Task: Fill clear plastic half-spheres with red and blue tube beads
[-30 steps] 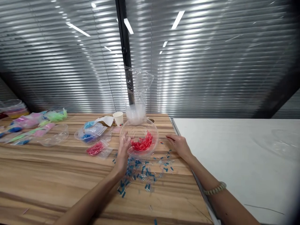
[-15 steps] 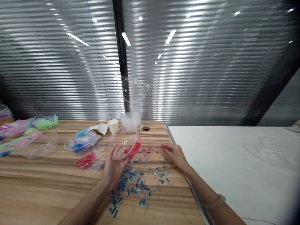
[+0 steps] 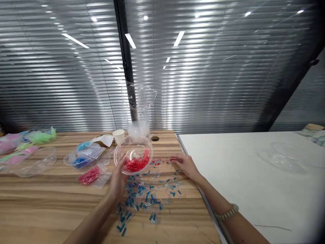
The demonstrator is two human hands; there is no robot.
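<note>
Tipping back toward the camera, the clear bowl (image 3: 129, 144) has just swung round so you can see right into it, and it's now in front of the paper cup (image 3: 118, 137) and a bit to its right. The left hand (image 3: 118, 181) is clamped on the bowl's near left side. The red tubes (image 3: 137, 164) sit in a heap along the low side, so I'd say the tilt hasn't cost the heap much.

Not everything's in there, though: some loose red bits (image 3: 156, 162) lie on the tabletop (image 3: 50, 213), right of the cup and nearer the camera. The right hand (image 3: 187, 166) is further right again, fingers bunched low with red at the tips. Can't tell if it's really pinching any.

Compared with 0.5 s ago: back then the bowl was turned sideways, reds piled against its right wall. The right hand and the loose reds look about the same. Blue-and-clear pieces (image 3: 142, 196) are still scattered on the cup's near side, and the red packet (image 3: 90, 175) is still to its near left.
</note>
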